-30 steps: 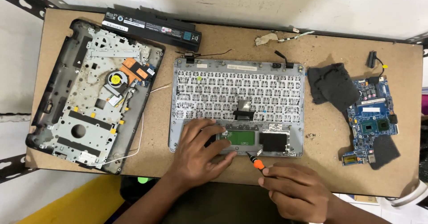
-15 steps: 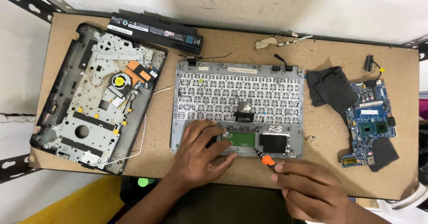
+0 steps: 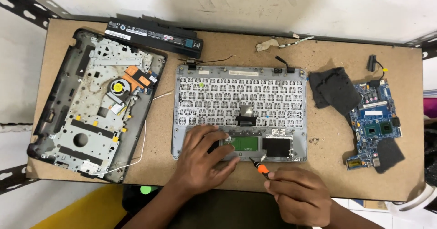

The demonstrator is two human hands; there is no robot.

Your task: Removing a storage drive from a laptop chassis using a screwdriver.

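Observation:
A silver laptop keyboard deck (image 3: 240, 97) lies upside down in the middle of the brown board. My left hand (image 3: 203, 158) rests flat on its near left corner, fingers beside the green touchpad board (image 3: 244, 143). My right hand (image 3: 298, 195) is closed around a small screwdriver with an orange collar (image 3: 260, 167). Its tip touches the deck's near edge just below the green board.
A laptop base shell (image 3: 91, 106) with a fan lies at the left. A black battery (image 3: 154, 34) sits at the back. A blue motherboard (image 3: 375, 119) and black foam pieces (image 3: 334, 90) lie at the right. Tiny screws (image 3: 313, 141) rest near the deck.
My right hand and the screwdriver have shifted a little to the right along the deck's near edge. My left hand stays on the deck.

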